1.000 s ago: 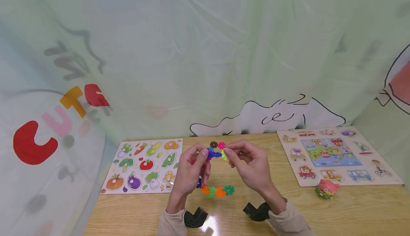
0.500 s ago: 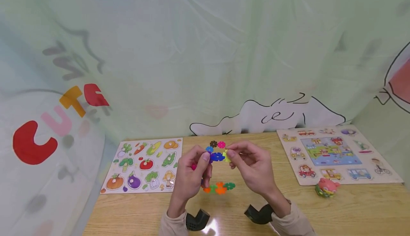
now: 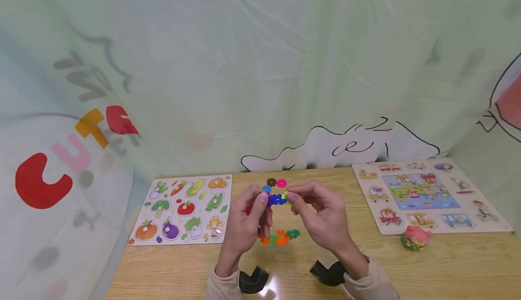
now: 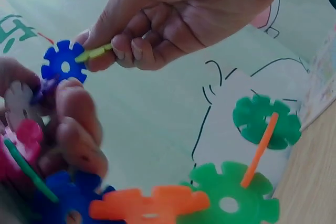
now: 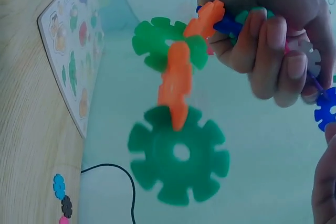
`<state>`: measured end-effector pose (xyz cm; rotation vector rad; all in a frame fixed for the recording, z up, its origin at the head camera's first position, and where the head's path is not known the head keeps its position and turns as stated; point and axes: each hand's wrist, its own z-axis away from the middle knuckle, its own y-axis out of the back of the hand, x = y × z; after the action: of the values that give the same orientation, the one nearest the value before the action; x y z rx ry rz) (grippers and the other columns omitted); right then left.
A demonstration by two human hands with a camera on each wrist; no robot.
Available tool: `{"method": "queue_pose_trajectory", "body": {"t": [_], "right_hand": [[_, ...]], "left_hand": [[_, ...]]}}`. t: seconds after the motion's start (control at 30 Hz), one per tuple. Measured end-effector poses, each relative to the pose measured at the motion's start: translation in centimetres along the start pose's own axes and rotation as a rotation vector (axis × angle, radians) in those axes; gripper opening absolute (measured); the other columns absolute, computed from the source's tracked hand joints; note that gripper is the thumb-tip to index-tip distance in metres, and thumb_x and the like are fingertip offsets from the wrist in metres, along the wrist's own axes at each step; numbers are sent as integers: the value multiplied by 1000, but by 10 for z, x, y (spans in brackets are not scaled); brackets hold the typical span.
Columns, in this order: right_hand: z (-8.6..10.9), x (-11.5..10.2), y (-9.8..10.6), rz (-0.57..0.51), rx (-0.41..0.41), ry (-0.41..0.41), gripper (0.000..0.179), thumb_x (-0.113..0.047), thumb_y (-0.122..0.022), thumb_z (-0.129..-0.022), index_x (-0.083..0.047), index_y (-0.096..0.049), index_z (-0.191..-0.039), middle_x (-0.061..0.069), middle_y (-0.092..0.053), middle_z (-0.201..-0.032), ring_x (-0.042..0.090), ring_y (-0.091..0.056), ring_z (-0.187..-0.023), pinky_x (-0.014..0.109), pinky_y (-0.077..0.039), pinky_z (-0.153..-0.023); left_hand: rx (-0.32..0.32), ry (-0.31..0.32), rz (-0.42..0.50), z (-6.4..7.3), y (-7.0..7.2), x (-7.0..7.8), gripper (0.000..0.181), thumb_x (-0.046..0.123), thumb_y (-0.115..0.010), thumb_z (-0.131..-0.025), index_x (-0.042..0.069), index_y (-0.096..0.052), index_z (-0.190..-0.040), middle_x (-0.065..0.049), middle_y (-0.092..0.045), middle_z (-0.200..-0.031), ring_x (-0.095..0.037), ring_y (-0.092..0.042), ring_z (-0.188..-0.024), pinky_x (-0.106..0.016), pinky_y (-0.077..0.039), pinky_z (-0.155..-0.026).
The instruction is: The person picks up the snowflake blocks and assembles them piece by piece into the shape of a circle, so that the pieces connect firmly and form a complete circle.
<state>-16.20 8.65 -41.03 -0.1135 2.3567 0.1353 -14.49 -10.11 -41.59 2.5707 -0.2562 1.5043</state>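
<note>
My left hand [image 3: 244, 221] grips a chain of interlocking plastic snowflake discs. A purple disc [image 4: 46, 91] and a pink disc [image 4: 27, 139] show among its fingers. From the purple one a blue disc [image 4: 64, 62] sticks out toward my right hand [image 3: 323, 216]. Thumb and fingertips of the right hand pinch a yellow disc [image 4: 97, 53], seen edge-on, its far edge at the blue disc's rim. Below the left hand hangs the rest of the chain: an orange disc [image 4: 149, 204], a light green disc [image 4: 231, 192] and a dark green disc [image 5: 179, 156] at the end.
Behind the hands, loose light blue [image 3: 266, 188], brown [image 3: 271, 182] and pink [image 3: 281, 183] discs lie on the wooden table [image 3: 179, 273]. A vegetable puzzle board [image 3: 183, 239] lies left, a vehicle puzzle board [image 3: 386, 230] right, with a pink toy [image 3: 416, 237] beside it.
The yellow disc has turned from face-on to nearly edge-on in the right fingers, while the blue disc has tilted to show its face. The hanging chain end has shifted slightly up and right.
</note>
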Motion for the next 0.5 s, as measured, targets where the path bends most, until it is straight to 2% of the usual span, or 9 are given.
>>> {"method": "queue_pose_trajectory", "body": {"t": [0.13,0.23,0.3,0.37,0.5], "right_hand": [[0,3,-2,62,-7,-67,22,18,-71,-90,7,-68,-108,17,-73,-85,13,-67,-66,22,-63,-65],[1,6,-3,91,3,-122,20,16,-73,-90,8,-65,-107,15,-74,-82,11,-69,-66,24,-64,-65],[1,8,-3,106,18,-162,18,13,-74,-91,7,-65,-105,15,-74,-82,9,-70,-65,25,-64,-64],[1,10,-5,103,29,-207,15,10,-75,-92,5,-66,-102,16,-73,-84,9,-69,-65,26,-64,-62],[2,14,-8,55,44,-297,9,5,-75,-95,5,-67,-99,17,-68,-87,13,-69,-64,29,-65,-60]], "left_hand": [[19,147,25,-2,3,-4,45,20,-31,-115,-7,-55,-87,-27,-56,-64,-15,-57,-45,-31,-57,-44],[30,269,71,-4,5,-7,59,31,-26,-116,-11,-57,-88,-20,-59,-63,-10,-59,-49,-28,-58,-48],[32,341,101,-5,6,-8,59,33,-27,-116,-10,-57,-91,-10,-61,-62,-10,-60,-49,-24,-57,-49],[23,385,112,-5,8,-9,52,31,-29,-116,-7,-59,-96,-2,-62,-62,-10,-60,-50,-23,-56,-50],[12,427,133,-5,11,-11,40,24,-30,-115,-4,-58,-108,2,-61,-63,-10,-58,-49,-22,-53,-49]]}}
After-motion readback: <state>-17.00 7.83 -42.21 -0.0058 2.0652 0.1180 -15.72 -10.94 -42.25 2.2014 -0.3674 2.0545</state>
